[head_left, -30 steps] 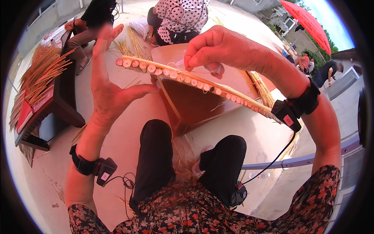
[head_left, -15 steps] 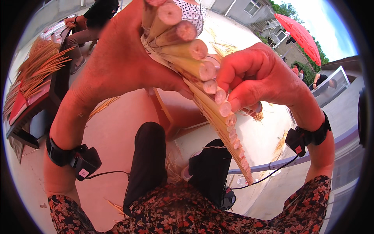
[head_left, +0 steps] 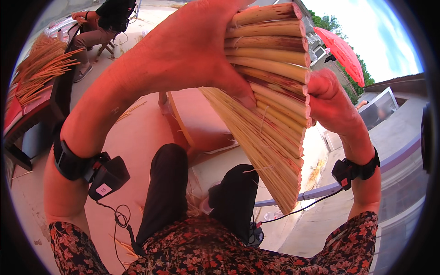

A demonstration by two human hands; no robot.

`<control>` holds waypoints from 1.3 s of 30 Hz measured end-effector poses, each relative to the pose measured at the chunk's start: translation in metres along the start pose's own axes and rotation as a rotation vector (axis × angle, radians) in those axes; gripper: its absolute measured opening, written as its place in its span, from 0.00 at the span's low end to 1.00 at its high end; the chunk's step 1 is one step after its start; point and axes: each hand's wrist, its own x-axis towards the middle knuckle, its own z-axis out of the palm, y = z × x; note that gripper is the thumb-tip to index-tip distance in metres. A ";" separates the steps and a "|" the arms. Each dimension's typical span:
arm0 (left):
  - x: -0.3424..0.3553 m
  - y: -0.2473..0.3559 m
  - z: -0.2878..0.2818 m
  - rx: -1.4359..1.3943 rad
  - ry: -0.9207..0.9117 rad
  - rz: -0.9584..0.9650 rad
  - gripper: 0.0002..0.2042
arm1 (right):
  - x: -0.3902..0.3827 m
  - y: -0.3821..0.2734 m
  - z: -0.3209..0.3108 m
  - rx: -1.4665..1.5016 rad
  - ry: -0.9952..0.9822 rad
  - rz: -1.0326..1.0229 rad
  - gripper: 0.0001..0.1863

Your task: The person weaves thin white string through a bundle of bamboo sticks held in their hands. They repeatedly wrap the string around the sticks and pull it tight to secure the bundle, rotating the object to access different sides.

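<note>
A mat of pale, peeled stalks (head_left: 279,110), set side by side and stitched with thin thread, is held up before me. Its cut ends make an edge on the right, and the stalks look thinner towards the bottom. My left hand (head_left: 197,55) is closed around the upper left part, with the thumb lying across the near face. Against the cut edge, my right hand (head_left: 332,98) has its fingers curled in; the mat partly hides the fingertips, so what they pinch cannot be made out. A loose thread end (head_left: 266,168) sticks out low on the mat.
A brown box-like piece (head_left: 201,119) stands beyond my knees. Bundled stalks (head_left: 41,68) lie on a dark bench (head_left: 64,87) at the left, near a seated person (head_left: 103,27). A red umbrella (head_left: 341,52) rises far right. Cables run from both wrist bands.
The mat has turned so that its broad stitched face shows instead of mainly its cut ends. My right hand has shifted slightly right, to the mat's edge; my left hand still grips it.
</note>
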 end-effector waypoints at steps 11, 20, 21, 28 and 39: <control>-0.030 0.010 0.020 -0.318 0.272 -0.282 0.45 | 0.001 0.001 0.021 -0.022 0.051 -0.049 0.04; -0.111 0.062 0.024 -0.188 0.267 -0.593 0.47 | 0.004 0.008 0.085 0.053 -0.208 -0.291 0.03; -0.113 0.059 0.029 -0.218 0.276 -0.573 0.47 | 0.001 0.008 0.086 0.045 -0.234 -0.263 0.03; -0.116 0.059 0.035 -0.400 0.350 -0.461 0.46 | -0.002 0.007 0.080 -0.011 -0.310 -0.184 0.05; -0.096 0.049 0.035 -0.402 0.295 -0.382 0.45 | 0.004 0.036 0.059 0.047 -0.195 -0.198 0.05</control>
